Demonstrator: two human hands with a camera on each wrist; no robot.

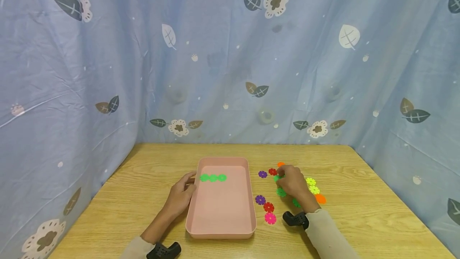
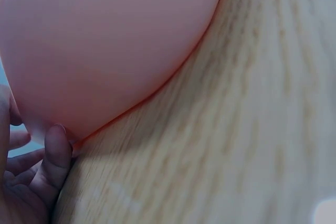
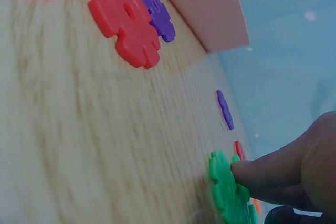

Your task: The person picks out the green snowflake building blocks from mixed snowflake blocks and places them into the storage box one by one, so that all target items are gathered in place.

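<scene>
A pink rectangular tray lies on the table with three green flower-shaped discs in a row near its far end. My left hand rests against the tray's left side, thumb and fingertips at the wall. To the right of the tray, my right hand reaches down among loose discs. Its thumb and finger pinch a green flower-shaped disc close over the wood. Another green disc lies just below that hand, and part of the group is hidden beneath it.
Between tray and right hand lie purple, red and pink discs. Farther back are another purple disc and a red one. Yellow and orange discs lie right of the hand. A blue curtain borders the table.
</scene>
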